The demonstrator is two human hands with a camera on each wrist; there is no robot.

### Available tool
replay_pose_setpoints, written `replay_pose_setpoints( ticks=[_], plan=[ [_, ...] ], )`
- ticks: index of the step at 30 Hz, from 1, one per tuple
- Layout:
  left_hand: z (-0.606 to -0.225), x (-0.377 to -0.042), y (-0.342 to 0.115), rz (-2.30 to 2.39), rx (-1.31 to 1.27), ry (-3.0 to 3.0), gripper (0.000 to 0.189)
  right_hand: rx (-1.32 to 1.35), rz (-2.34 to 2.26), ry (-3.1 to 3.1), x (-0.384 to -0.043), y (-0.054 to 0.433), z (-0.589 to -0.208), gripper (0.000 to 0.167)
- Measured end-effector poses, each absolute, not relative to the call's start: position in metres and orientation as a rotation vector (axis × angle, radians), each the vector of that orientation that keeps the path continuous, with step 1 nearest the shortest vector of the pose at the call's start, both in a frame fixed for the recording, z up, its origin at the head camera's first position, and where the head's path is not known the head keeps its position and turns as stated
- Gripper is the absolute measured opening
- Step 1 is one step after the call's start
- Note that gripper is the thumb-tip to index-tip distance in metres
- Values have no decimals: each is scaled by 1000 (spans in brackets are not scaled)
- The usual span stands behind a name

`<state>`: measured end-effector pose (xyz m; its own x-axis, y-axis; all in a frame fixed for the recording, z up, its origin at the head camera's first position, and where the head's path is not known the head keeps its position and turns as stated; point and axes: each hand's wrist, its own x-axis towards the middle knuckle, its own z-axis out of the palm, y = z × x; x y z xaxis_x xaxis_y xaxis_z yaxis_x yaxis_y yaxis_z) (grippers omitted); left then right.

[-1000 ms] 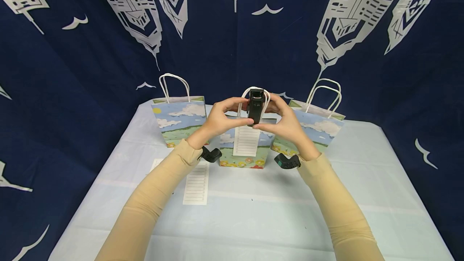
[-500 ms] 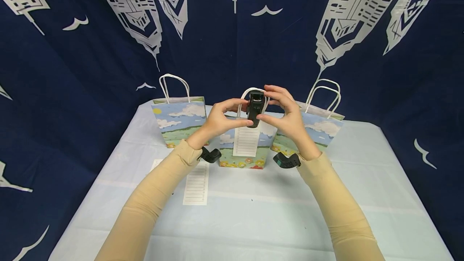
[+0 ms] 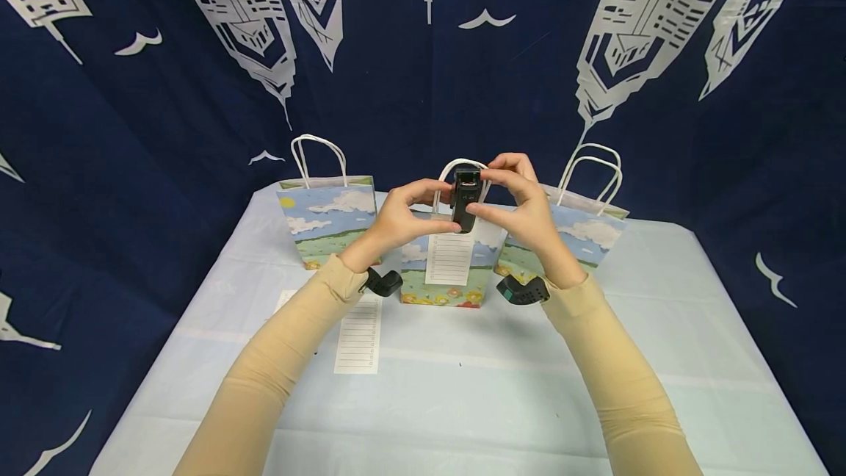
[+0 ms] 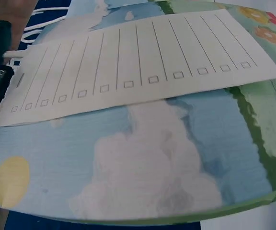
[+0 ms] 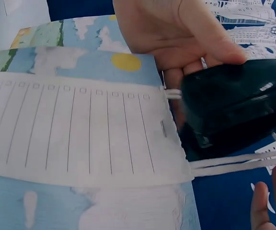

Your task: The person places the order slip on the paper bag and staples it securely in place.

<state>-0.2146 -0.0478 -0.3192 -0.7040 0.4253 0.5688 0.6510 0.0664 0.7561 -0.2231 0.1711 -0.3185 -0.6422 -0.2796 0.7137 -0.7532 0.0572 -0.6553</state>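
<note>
A black stapler [image 3: 465, 220] stands at the top edge of the middle paper bag [image 3: 413, 281], by its white handles. My left hand [image 3: 399, 217] grips the stapler, thumb on its near side, as the right wrist view also shows. My right hand [image 3: 529, 213] is beside it with fingers spread; in the right wrist view, its fingertips [image 5: 260, 203] look apart from the stapler and near the handle. A ruled checklist sheet [image 3: 449, 261] hangs on the bag's front. A small staple [image 5: 164, 128] shows near the sheet's top edge.
Two more landscape-printed bags stand behind, one at the left [image 3: 327, 222] and one at the right [image 3: 581, 230]. More checklist sheets [image 3: 357, 340] lie on the pale tablecloth [image 3: 476, 417], partly under the left forearm. A dark blue printed curtain [image 3: 423, 94] hangs behind.
My right hand has let go of the stapler's lower part; its thumb has moved up and its fingers have loosened. The left hand and the stapler stay almost in place.
</note>
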Motion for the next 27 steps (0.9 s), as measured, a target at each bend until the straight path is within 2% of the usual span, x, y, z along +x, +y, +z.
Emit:
replay_pose_setpoints(
  ticks=[6,10,17,23,27],
  plan=[
    [-323,-212,-53,-1700,-1096,-2170,51,1057,1789,-1753,-220,173,-316,41],
    [-330,-214,-55,-1696,-1071,-2119,43,1037,1888,-1668,-215,178,-314,40],
    [-361,-234,-61,-1584,-881,-2170,37,1014,2046,-1543,-200,193,-317,37],
    [-369,-233,-68,-1325,-710,-2311,29,965,2072,-1588,-183,213,-325,36],
    [-365,-226,-71,-1448,-744,-2309,22,874,2051,-1676,-173,229,-334,33]
  ],
)
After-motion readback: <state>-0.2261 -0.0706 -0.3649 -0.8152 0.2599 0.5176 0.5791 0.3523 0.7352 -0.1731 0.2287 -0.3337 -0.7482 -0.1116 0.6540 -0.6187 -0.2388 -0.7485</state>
